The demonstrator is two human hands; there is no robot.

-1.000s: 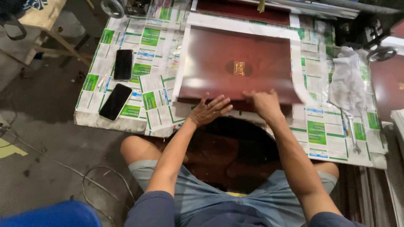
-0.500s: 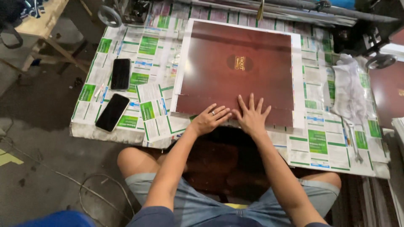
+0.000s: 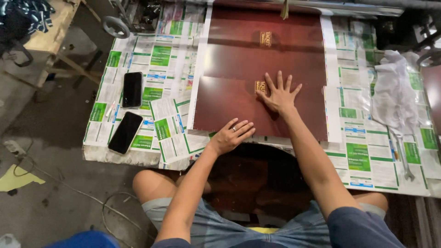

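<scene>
At the bottom of the frame the person sits with knees spread in pale denim shorts [image 3: 216, 225], arms reaching up toward the table [image 3: 138, 156]. The left hand [image 3: 231, 136], a ring on one finger, lies open and loosely curled at the near edge of the dark red sheet [image 3: 229, 103], fingertips on its lower border, gripping nothing; it seems to steady that edge. Further up, near the centre of the frame, the right hand [image 3: 279, 95] is spread flat, palm down, on the same glossy sheet, probably pressing it flat so it does not slide. Its fingers sit just beside a small gold emblem [image 3: 260, 86] printed on the sheet.

Newspaper pages [image 3: 161, 69] with green blocks cover the table, likely to protect the surface. Left of the sheet lie two black phones [image 3: 125, 132], screens dark, one above the other, well apart from the hands. At the right a crumpled white cloth [image 3: 395, 92] rests on the paper, with a metal wrench [image 3: 404, 158] below it.

At the top of the frame a second dark red sheet [image 3: 266, 27] carries its own gold emblem, partly overlapped by the nearer one.
</scene>
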